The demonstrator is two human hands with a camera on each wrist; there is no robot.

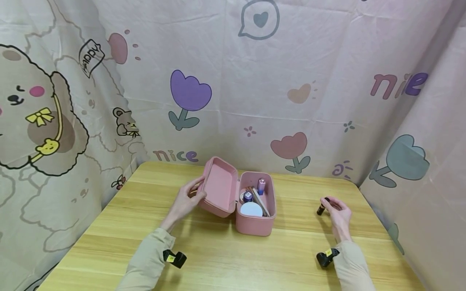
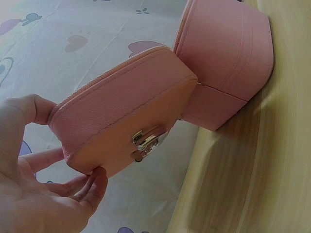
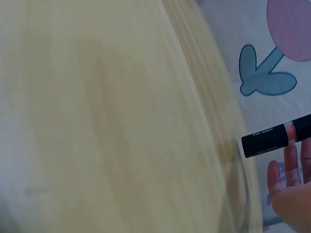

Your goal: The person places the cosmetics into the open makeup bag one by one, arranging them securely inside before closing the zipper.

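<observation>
A pink cosmetic case stands on the table with its zippered lid swung out to the left. My left hand grips the lid's outer edge, thumb on one side and fingers beneath. In the left wrist view, a gold metal fitting shows on the lid's outer face. Inside the case lie a round white compact, a dark purple bottle, a pink-and-purple tube and slim sticks. Over the table's right side, my right hand pinches a black lipstick tube with a coral band.
The wooden table ends against a patterned curtain at the back and both sides. Small black cameras sit on both wrists.
</observation>
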